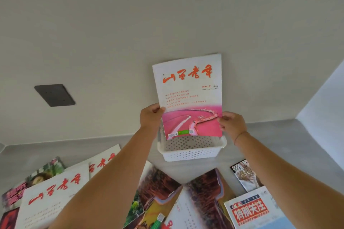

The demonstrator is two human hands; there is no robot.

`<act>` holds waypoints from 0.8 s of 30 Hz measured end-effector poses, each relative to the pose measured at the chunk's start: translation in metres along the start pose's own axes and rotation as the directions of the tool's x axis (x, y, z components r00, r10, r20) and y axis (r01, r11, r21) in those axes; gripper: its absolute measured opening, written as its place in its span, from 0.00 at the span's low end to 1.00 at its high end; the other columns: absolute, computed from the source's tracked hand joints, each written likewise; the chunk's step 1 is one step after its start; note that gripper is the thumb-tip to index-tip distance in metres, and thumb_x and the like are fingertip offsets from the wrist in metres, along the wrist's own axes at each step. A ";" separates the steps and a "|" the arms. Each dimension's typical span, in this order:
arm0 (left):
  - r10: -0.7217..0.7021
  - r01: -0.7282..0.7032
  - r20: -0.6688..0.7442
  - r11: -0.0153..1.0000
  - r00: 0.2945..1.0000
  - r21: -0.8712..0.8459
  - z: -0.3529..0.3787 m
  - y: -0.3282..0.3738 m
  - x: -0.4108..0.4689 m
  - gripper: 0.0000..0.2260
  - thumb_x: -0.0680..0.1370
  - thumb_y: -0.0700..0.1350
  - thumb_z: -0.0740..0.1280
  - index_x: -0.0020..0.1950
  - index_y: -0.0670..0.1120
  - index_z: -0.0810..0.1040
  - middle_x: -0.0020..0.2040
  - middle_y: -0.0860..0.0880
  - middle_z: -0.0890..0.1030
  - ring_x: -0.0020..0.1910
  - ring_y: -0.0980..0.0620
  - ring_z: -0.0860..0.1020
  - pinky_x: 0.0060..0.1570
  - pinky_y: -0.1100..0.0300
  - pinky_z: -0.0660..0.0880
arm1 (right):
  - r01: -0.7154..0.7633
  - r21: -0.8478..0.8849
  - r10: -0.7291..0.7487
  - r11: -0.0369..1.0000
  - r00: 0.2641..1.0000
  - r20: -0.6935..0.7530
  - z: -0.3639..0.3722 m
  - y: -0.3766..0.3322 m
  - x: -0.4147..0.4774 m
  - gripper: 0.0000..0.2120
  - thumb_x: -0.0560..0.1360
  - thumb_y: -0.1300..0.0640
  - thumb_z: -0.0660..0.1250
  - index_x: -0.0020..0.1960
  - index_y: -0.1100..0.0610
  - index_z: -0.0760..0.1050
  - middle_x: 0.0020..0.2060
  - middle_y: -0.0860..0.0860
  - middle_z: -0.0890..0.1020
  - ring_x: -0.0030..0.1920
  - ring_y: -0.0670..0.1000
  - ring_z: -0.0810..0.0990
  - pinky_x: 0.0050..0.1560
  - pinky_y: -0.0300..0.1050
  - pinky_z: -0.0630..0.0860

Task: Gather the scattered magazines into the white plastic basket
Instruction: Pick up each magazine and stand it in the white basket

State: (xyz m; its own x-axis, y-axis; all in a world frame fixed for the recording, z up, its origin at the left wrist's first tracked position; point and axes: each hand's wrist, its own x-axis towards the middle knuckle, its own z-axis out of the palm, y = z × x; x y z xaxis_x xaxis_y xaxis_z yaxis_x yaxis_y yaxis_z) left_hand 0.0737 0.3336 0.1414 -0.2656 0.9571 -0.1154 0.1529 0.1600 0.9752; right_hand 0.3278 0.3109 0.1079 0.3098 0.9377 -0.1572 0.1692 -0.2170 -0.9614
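I hold a white magazine with red calligraphy and a pink landscape upright, its lower edge just above the white plastic basket. My left hand grips its left edge and my right hand pinches its right edge. The basket's perforated walls show below the magazine, and its inside looks bare where visible. Several magazines lie scattered on the grey counter: two white ones with the same red title at left, and reddish-brown ones in the middle.
A magazine with a bold red title and a small dark one lie at right. A colourful magazine sits at far left. A dark wall plate is on the wall. The counter meets walls behind and at right.
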 end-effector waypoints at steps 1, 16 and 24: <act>-0.024 0.024 -0.017 1.000 1.000 0.007 0.005 -0.003 0.004 0.09 0.76 0.39 0.67 0.53 0.46 0.83 0.44 0.52 0.83 0.35 0.59 0.77 0.31 0.70 0.73 | -0.020 -0.001 0.020 1.000 1.000 0.002 0.001 0.003 0.005 0.07 0.74 0.66 0.66 0.47 0.57 0.79 0.33 0.52 0.79 0.33 0.50 0.76 0.40 0.41 0.78; -0.113 0.140 -0.187 0.981 0.976 0.138 0.029 -0.045 0.035 0.03 0.74 0.39 0.69 0.43 0.47 0.81 0.45 0.48 0.84 0.41 0.49 0.80 0.39 0.63 0.74 | -0.060 -0.213 0.062 0.975 0.998 0.003 0.031 0.036 0.034 0.12 0.77 0.63 0.58 0.38 0.65 0.77 0.30 0.58 0.79 0.35 0.59 0.78 0.45 0.53 0.78; -0.073 0.114 -0.224 0.978 0.972 0.175 0.036 -0.048 0.036 0.12 0.76 0.45 0.67 0.58 0.45 0.78 0.54 0.48 0.82 0.46 0.51 0.77 0.47 0.59 0.73 | 0.004 -0.317 -0.036 0.948 0.995 -0.097 0.034 0.026 0.037 0.13 0.78 0.60 0.57 0.44 0.65 0.77 0.42 0.63 0.83 0.42 0.60 0.81 0.44 0.51 0.80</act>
State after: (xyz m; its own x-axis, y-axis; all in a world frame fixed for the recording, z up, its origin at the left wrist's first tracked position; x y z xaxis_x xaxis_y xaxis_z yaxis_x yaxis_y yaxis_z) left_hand 0.0908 0.3694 0.0838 -0.4828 0.8643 -0.1409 0.2856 0.3075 0.9077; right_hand 0.3115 0.3492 0.0693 0.3931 0.9141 -0.0993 0.4580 -0.2883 -0.8409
